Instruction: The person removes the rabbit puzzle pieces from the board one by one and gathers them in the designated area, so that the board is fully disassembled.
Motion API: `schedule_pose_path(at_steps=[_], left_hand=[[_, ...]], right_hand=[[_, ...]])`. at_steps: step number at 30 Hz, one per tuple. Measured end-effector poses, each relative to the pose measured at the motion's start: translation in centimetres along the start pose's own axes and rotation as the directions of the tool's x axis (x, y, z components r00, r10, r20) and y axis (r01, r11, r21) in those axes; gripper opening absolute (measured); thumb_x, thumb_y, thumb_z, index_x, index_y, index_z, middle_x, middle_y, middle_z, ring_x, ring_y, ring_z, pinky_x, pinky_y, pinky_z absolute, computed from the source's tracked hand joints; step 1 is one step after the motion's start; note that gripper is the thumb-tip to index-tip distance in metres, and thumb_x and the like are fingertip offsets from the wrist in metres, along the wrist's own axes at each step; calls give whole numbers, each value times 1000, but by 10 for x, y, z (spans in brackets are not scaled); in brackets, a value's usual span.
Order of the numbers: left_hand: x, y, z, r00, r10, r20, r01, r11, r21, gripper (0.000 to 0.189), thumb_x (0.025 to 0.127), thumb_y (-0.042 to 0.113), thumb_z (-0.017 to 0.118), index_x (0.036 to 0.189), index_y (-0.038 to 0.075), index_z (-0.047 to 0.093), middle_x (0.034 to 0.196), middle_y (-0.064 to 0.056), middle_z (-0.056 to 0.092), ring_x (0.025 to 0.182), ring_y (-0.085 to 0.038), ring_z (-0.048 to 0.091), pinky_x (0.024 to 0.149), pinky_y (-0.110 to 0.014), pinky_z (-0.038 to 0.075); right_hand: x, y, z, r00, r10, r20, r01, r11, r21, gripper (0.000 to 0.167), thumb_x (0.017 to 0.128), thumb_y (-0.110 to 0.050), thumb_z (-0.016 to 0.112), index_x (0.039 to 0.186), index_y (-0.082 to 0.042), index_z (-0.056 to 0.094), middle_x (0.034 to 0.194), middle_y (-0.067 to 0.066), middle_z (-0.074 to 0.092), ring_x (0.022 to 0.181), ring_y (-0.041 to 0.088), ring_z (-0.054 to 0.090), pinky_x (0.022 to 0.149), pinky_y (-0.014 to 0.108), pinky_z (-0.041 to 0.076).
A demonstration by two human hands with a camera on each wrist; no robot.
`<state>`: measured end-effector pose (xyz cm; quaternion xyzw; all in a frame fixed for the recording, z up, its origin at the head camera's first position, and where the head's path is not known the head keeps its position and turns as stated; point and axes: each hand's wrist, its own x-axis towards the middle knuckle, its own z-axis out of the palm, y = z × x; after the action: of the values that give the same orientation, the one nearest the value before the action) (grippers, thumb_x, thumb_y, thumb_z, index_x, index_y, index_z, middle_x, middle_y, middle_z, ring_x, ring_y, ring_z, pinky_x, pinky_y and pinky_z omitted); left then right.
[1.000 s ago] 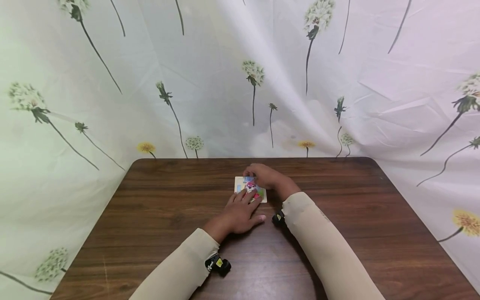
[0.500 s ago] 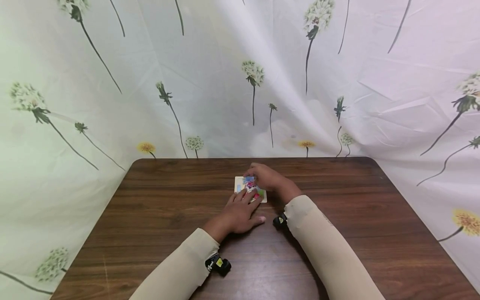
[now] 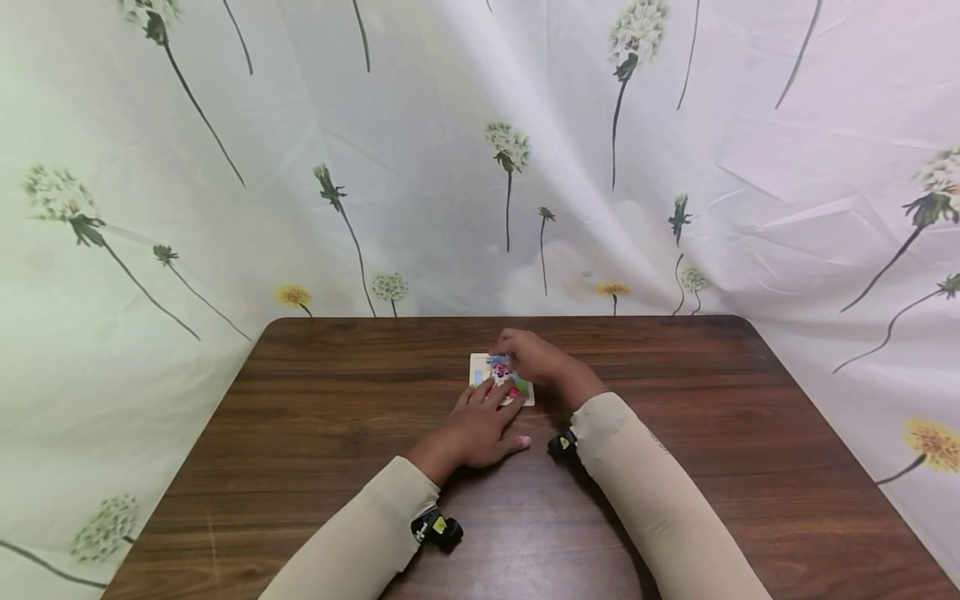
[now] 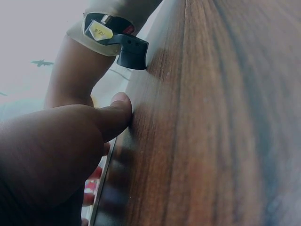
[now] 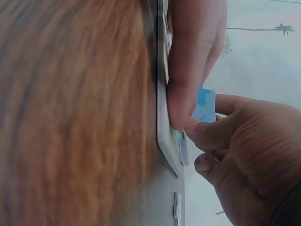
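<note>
A small square picture puzzle (image 3: 478, 369) with a pale border and a pink-and-white cartoon animal lies on the wooden table. My left hand (image 3: 477, 429) rests on its near part, fingers stretched over the picture and thumb out to the right. At the board's far right edge is my right hand (image 3: 531, 357). In the right wrist view, its thumb and fingers (image 5: 207, 135) pinch a light-blue puzzle piece (image 5: 206, 104), tilted up above the board's surface. The left wrist view shows the left thumb (image 4: 117, 113) beside the board's edge; most of the picture is hidden there.
The brown wooden table (image 3: 337, 400) spreads around the board, its far edge close behind it. A white curtain (image 3: 435, 167) printed with dandelions hangs behind. Black wrist cameras sit on both sleeves. A small pale flat thing (image 5: 177, 207) lies beyond the board.
My right hand and forearm have shifted slightly to the right and nearer, still at the board's far edge. The left hand and the board have stayed put.
</note>
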<state>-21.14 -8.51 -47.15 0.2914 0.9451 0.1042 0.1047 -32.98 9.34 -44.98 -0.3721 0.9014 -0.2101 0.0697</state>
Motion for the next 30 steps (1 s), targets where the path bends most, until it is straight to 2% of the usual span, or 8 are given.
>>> schedule_pose_path(at_steps=[7,12,16,19,24,30], left_hand=[[1,1,0,1000,-2,-1,2,1000,23,73,111,64,49,172,25,38,183,-8,23,170,-43,18,135,-63,21],[3,-1,2,1000,-5,17,5,1000,7,75,111,64,49,173,25,35,184,-8,21,171,-42,16,136,-64,18],[7,-3,6,1000,-11,25,12,1000,-8,77,110,65,50,174,25,34,184,-8,20,171,-41,13,136,-65,15],[7,-3,7,1000,-14,27,14,1000,-8,78,110,66,50,174,26,33,185,-8,19,172,-41,12,136,-65,15],[4,-2,5,1000,-4,15,4,1000,0,76,110,63,52,174,24,34,184,-9,20,171,-43,15,136,-65,18],[2,0,2,1000,-10,12,10,1000,-14,77,110,61,53,174,23,34,184,-10,20,171,-43,14,136,-66,16]], right_hand=[[-4,2,1,997,53,-51,-47,993,106,39,108,8,55,140,-7,73,141,14,72,128,29,68,105,48,58],[-11,9,0,996,62,-68,-49,982,183,39,108,8,55,142,-5,70,145,16,70,133,34,67,111,53,56],[-17,12,-2,992,102,-71,-81,965,248,43,107,8,57,148,-5,64,147,17,68,140,37,64,116,56,53],[-21,14,-2,990,119,-73,-93,953,289,42,108,6,60,149,-4,61,140,18,69,135,36,67,112,53,56],[-30,19,-4,988,124,-90,-87,937,338,33,107,3,64,140,-3,67,123,16,73,113,27,74,95,42,62],[-39,30,-4,983,148,-107,-96,916,389,28,108,2,64,133,-4,74,120,16,78,100,18,74,80,30,59]])
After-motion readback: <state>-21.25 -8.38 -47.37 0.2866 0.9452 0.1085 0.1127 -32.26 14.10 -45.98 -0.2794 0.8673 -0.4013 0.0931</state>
